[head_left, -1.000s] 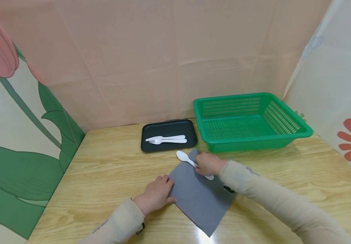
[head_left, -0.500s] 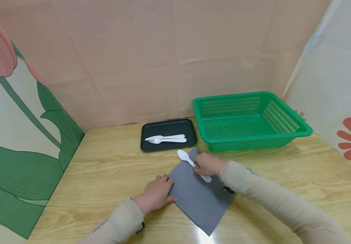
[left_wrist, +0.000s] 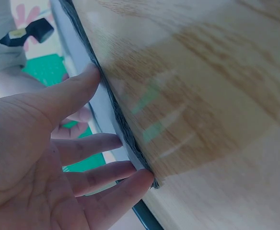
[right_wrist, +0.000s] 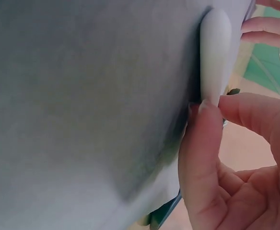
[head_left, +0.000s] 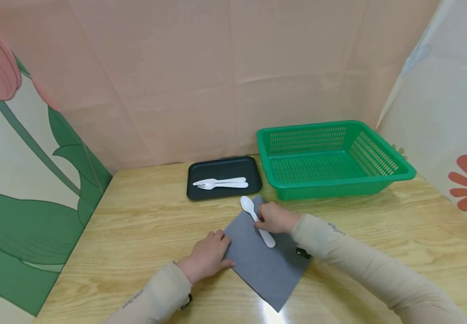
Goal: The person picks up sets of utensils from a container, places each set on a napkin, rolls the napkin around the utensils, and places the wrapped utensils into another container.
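Note:
A grey cloth [head_left: 257,265], cornerwise to me, lies on the table; its layered edge shows in the left wrist view. My left hand [head_left: 206,256] rests along its left edge, with thumb and fingers spread and fingertips touching it in the left wrist view. Over the cloth's upper part, my right hand [head_left: 275,217] pinches a white plastic spoon [head_left: 266,238] at mid-handle between thumb and finger. The spoon's bowl points away from me, past the cloth's upper left edge. In the right wrist view, the handle end [right_wrist: 215,52] lies close against the cloth.
Behind the cloth stands a black tray [head_left: 201,168] holding a white fork [head_left: 233,185] and a white knife [head_left: 233,180] side by side. A green slotted basket [head_left: 338,183] is at the back right, close beside the tray. A cloth-covered wall [head_left: 168,90] bounds the table's back.
The spoon has turned in my right hand: its bowl has swung to the right and its handle end towards me and left. My left hand and the cloth have stayed put.

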A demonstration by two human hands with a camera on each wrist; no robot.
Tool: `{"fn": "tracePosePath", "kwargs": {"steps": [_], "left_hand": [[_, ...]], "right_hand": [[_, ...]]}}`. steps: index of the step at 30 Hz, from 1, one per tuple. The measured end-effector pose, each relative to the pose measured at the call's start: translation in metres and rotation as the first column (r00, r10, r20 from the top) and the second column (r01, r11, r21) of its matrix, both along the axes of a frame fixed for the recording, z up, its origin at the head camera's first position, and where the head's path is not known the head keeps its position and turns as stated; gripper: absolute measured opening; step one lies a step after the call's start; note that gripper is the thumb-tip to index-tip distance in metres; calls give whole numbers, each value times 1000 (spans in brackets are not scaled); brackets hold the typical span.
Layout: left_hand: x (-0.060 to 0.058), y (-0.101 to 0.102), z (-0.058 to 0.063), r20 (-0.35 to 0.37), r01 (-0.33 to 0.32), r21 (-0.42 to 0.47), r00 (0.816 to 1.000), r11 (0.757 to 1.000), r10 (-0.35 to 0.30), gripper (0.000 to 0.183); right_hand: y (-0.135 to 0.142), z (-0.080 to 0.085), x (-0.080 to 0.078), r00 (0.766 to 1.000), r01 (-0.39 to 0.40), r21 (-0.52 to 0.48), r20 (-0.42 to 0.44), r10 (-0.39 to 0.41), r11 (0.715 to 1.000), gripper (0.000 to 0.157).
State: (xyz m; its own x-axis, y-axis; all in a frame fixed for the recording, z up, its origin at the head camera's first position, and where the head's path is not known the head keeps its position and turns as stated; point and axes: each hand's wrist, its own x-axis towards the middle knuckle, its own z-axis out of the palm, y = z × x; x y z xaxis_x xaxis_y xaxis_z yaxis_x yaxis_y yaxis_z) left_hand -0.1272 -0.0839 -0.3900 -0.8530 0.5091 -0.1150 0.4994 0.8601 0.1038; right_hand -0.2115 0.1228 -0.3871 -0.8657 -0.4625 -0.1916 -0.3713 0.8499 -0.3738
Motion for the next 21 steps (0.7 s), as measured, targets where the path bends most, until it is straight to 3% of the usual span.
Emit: {"fn": "tracePosePath", "kwargs": {"steps": [6, 15, 21], "left_hand": [[0, 0, 2, 4, 1, 0, 1000, 1000, -1, 55], [-1, 0, 3, 26, -3, -4, 1000, 1000, 3, 55], [-2, 1, 4, 45, -11, -5, 999, 1000, 11, 56]], "right_hand": [[-4, 2, 1, 991, 83, -18, 110, -80, 996, 27], [-5, 1, 2, 975, 138, -77, 184, -122, 987, 35], [-5, -1, 1, 961, 171, -105, 239, -142, 980, 32]]}}
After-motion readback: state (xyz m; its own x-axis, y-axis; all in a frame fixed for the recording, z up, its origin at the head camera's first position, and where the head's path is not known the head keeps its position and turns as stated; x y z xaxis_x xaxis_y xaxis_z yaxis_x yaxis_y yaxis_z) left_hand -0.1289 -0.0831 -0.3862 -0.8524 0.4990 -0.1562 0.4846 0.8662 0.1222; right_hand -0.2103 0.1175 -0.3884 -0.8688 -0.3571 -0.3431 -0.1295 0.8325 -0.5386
